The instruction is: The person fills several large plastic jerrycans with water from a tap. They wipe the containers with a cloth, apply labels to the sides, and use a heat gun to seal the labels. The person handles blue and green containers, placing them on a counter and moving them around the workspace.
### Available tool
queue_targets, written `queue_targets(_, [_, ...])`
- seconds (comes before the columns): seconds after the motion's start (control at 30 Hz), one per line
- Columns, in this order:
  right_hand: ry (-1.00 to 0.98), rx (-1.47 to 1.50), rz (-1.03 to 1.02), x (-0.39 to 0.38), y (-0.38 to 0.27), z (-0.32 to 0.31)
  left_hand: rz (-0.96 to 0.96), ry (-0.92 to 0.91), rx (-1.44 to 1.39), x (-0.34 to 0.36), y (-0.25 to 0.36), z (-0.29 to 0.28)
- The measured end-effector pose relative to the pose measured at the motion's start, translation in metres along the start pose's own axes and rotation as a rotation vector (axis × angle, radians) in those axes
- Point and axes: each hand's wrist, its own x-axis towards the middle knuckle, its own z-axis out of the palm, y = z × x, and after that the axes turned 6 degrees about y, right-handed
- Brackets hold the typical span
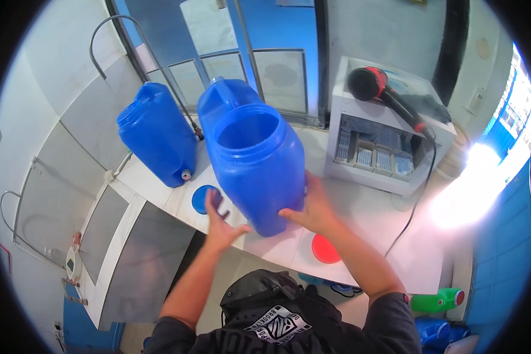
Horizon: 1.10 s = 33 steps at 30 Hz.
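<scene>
A large blue plastic water container (259, 177) with a wide uncapped mouth stands upright on the white counter (360, 218) in front of me. My right hand (311, 209) grips its lower right side, the thumb on the near face and the other fingers partly hidden. My left hand (220, 227) is apart from the container on its left, fingers spread and holding nothing that I can see. Just beyond those fingers lies a round blue lid (202, 199). On the counter by my right forearm is a round red lid (325, 249).
Another blue container (159, 135) with a small spigot stands at the left, near a curved metal faucet (118, 20). A white cabinet (366, 183) at the right bears a black-and-red hair dryer (379, 87), its cord hanging across the counter. A green bottle (433, 301) is low at the right.
</scene>
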Motion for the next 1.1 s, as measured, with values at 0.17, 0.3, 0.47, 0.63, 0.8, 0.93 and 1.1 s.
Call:
queue_targets(0.17, [-0.107,0.463,0.248,0.064,0.062,0.024,-0.135,0.096,0.017,0.01,0.007,0.052])
queue_targets(0.3, [0.005,0.453,0.534,0.128,0.112,0.038,-0.157,0.156,0.141,0.022,0.016,0.061])
queue_targets(0.47, [0.031,0.646,0.714,0.171,0.207,0.063,-0.095,0.163,0.229,0.029,0.031,0.094])
queue_targets(0.63, [-0.081,1.175,0.716,0.188,0.111,0.071,-0.174,0.187,0.292,0.034,0.025,0.086])
queue_targets(0.8, [-0.084,1.309,0.352,0.212,0.084,0.024,-0.14,0.156,0.228,0.041,0.022,0.101])
queue_targets(0.93, [0.122,1.167,0.331,0.192,0.076,0.005,-0.213,0.038,0.226,0.031,0.012,0.078])
queue_targets(1.1, [0.204,1.344,0.087,0.105,0.045,-0.047,-0.214,0.079,0.225,0.018,-0.038,-0.02])
